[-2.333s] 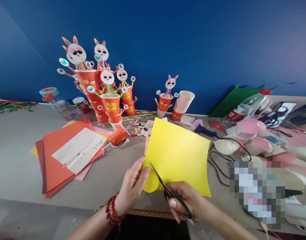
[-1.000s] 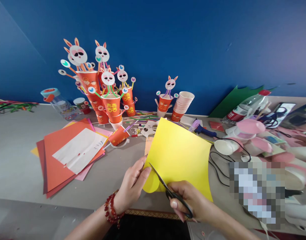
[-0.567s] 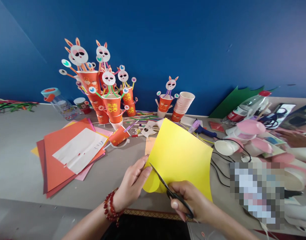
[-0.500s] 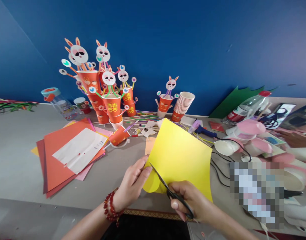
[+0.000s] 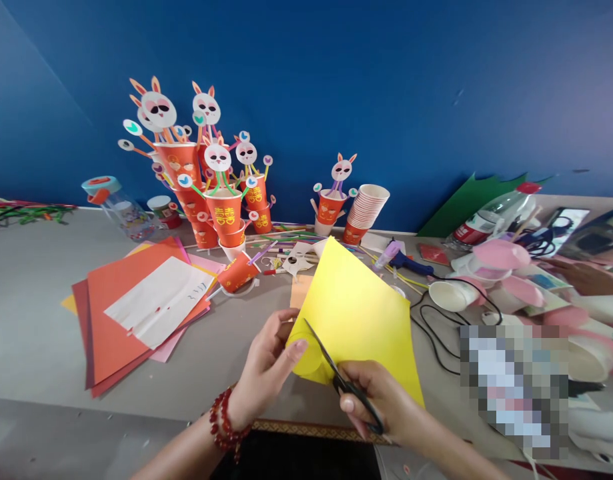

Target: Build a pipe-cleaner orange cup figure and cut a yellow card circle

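Note:
A sheet of yellow paper (image 5: 361,313) is held up over the front of the table. My left hand (image 5: 269,360) pinches its left edge, thumb in front and fingers behind, where a rounded flap of the sheet curls forward. Around the handles of black scissors (image 5: 342,380) my right hand (image 5: 373,397) is closed. The scissor blades lie against the paper beside the curled flap, pointing up and left towards my left fingers.
Coloured paper sheets (image 5: 141,313) lie at the left. Behind stand rabbit-faced red cups (image 5: 223,213) and a cup stack (image 5: 369,210). A blue glue gun (image 5: 411,262) trails black cable at the right, near tipped white cups (image 5: 453,295) and a bottle (image 5: 491,213).
The yellow sheet has turned slightly and its right edge has shifted left. The flap by my left thumb curls more, and the scissors have moved slightly against the sheet.

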Demonstrator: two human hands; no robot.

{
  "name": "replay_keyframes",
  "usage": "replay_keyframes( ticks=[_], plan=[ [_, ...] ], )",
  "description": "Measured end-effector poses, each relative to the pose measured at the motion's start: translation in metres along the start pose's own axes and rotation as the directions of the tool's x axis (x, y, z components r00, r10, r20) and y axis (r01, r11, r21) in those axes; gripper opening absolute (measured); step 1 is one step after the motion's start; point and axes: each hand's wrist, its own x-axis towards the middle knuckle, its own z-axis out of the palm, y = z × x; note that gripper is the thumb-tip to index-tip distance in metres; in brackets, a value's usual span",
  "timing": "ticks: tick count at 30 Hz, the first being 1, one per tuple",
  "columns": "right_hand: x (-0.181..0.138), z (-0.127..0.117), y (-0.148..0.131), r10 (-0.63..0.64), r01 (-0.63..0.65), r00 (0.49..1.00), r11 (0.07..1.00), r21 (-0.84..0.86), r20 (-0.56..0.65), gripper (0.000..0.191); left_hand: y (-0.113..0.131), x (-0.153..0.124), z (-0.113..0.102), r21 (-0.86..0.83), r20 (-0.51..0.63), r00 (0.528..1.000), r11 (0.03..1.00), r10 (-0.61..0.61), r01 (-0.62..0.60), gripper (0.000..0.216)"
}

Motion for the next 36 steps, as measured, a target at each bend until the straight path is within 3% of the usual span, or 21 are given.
replay_keyframes(
  ticks=[2, 5, 12, 26, 36],
  plan=[
    [0.001, 0.002, 0.0, 0.007, -0.007, 1.0, 1.0, 0.008, -0.016, 0.067, -0.005, -0.003, 0.002, 0.053, -0.04, 0.999, 0.999, 0.006, -0.004, 0.023],
    [0.002, 0.004, 0.001, 0.016, -0.016, 1.0, 1.0, 0.007, -0.013, 0.067, -0.004, -0.003, 0.005, 0.167, -0.043, 0.998, 0.985, 0.044, -0.036, 0.025],
    [-0.001, 0.001, -0.013, 0.058, -0.058, 0.998, 0.998, -0.035, 0.002, 0.062, 0.009, 0.0, 0.006, 0.273, 0.074, 0.992, 0.955, 0.102, -0.118, 0.034],
    [-0.007, -0.011, -0.041, -0.029, 0.03, 0.999, 0.999, -0.041, 0.025, 0.058, 0.028, 0.007, 0.007, 0.278, 0.128, 0.977, 0.939, 0.173, -0.202, 0.031],
    [-0.01, -0.011, -0.045, -0.052, 0.053, 0.999, 0.997, -0.061, 0.013, 0.058, 0.035, 0.008, 0.009, 0.26, 0.149, 0.97, 0.939, 0.19, -0.224, 0.031]
  ],
)
